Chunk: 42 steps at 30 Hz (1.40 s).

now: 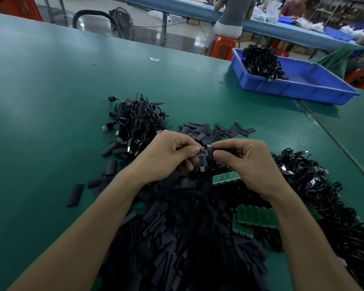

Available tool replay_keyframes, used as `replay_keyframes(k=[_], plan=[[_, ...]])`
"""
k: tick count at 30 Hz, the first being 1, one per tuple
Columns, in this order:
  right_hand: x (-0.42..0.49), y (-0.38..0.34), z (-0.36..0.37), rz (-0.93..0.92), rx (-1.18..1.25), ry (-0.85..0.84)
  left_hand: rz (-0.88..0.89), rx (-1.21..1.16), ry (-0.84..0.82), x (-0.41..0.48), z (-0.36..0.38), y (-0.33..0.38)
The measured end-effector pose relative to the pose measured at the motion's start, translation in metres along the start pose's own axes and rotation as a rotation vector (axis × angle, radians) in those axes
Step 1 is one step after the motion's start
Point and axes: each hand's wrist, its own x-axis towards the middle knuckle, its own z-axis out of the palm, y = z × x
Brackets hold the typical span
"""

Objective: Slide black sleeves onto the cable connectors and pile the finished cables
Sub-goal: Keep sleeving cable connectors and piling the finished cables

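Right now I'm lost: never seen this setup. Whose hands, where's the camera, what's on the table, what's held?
One picture, from a wide-angle camera worn on a person's head, looking down at their bare hands. The left hand pinches a small circuit board connector; the right hand holds a black sleeve against it. On the green table: a heap of loose sleeves nearest, a cable pile beyond the left hand, more cables at right, green board strips, and a blue bin holding cables far right.

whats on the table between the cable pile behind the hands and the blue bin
In the head view, a loose scatter of black sleeves lies just right of the cable pile; beyond them the green table is bare up to the blue bin.
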Motion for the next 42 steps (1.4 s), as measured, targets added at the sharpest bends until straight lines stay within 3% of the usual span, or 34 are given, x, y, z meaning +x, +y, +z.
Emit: replay_keyframes(k=[4,9,20,38,42], plan=[[0.000,-0.001,0.004,-0.014,-0.022,-0.049,0.015,0.008,0.007,0.000,0.005,-0.001],[-0.002,0.001,0.011,-0.037,-0.051,0.033,0.006,0.012,0.037,0.000,0.005,-0.001],[-0.005,0.001,0.013,-0.081,-0.062,0.110,-0.026,0.276,0.053,-0.003,0.002,0.003],[-0.003,-0.001,0.014,-0.100,-0.097,0.064,-0.012,0.166,0.015,-0.002,0.004,-0.001],[-0.005,0.000,0.018,-0.084,-0.013,0.178,-0.043,0.100,0.019,-0.004,0.005,0.003]])
